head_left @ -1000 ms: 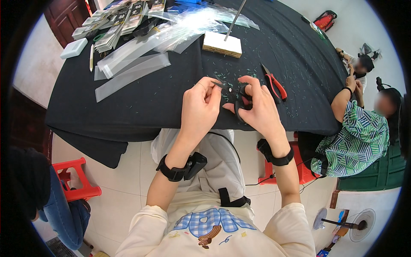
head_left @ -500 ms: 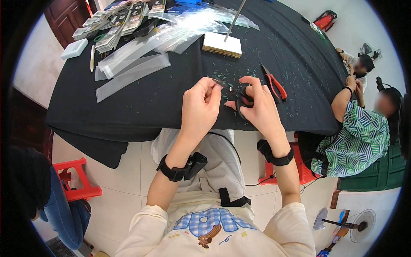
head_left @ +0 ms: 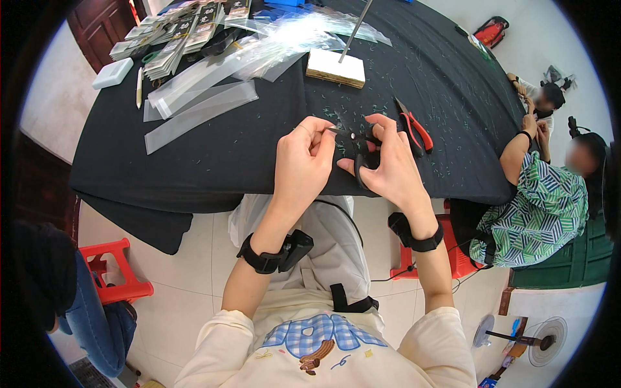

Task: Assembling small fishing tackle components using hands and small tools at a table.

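Observation:
My right hand grips black-handled scissors over the near edge of a table covered in black cloth. The blades point left toward my left hand, whose thumb and forefinger pinch a small thin piece right at the blade tips; it is too small to tell what it is. Both hands are close together, almost touching. Tiny green clippings lie scattered on the cloth around them.
Red-handled pliers lie just beyond my right hand. A pale block with an upright metal rod stands farther back. Clear plastic sleeves and stacked packets fill the far left. A person in green sits at right. A red stool stands at left.
Both hands have stayed over the table edge. The left fingers have shifted slightly at the scissor tips; nothing was put down or picked up.

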`<state>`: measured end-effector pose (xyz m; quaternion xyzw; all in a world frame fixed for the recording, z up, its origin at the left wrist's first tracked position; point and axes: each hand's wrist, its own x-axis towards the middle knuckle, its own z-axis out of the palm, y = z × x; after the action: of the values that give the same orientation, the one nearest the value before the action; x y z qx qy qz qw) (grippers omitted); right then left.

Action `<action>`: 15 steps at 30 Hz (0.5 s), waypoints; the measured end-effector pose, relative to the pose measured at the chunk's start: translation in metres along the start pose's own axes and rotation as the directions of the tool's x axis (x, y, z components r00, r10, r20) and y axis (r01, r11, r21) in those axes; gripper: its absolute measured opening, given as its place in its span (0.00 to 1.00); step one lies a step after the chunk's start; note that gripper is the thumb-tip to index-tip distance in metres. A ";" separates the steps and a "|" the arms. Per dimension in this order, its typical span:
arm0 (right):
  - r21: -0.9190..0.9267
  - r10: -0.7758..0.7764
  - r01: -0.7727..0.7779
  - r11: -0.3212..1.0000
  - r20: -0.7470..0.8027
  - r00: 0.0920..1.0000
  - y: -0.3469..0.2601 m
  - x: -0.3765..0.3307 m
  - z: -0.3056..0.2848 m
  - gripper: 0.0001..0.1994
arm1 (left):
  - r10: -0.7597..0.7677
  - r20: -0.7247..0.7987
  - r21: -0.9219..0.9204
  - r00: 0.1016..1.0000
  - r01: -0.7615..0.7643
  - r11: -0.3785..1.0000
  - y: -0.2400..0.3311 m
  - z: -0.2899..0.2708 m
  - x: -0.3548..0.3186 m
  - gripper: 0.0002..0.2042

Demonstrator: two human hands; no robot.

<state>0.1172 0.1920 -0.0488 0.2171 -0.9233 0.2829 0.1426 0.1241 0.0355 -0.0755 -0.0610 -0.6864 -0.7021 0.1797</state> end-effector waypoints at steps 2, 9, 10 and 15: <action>-0.027 -0.013 0.013 1.000 -0.005 1.000 0.000 0.000 0.000 0.36 | -0.001 -0.002 -0.024 1.000 0.001 1.000 0.001 0.001 0.000 0.04; -0.021 -0.005 0.005 1.000 0.013 1.000 -0.001 0.003 0.001 0.34 | -0.020 0.046 0.016 0.999 0.019 1.000 -0.002 -0.002 -0.001 0.04; -0.021 0.002 -0.001 1.000 0.021 1.000 -0.002 0.004 0.001 0.33 | -0.002 0.027 0.019 1.000 0.002 1.000 -0.002 -0.001 0.000 0.04; -0.023 -0.008 0.008 1.000 0.006 1.000 0.000 0.005 0.002 0.31 | 0.036 0.006 0.033 0.999 -0.036 0.999 -0.004 -0.001 0.001 0.05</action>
<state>0.1130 0.1890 -0.0484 0.2200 -0.9260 0.2712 0.1437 0.1218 0.0344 -0.0789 -0.0725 -0.6972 -0.6871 0.1914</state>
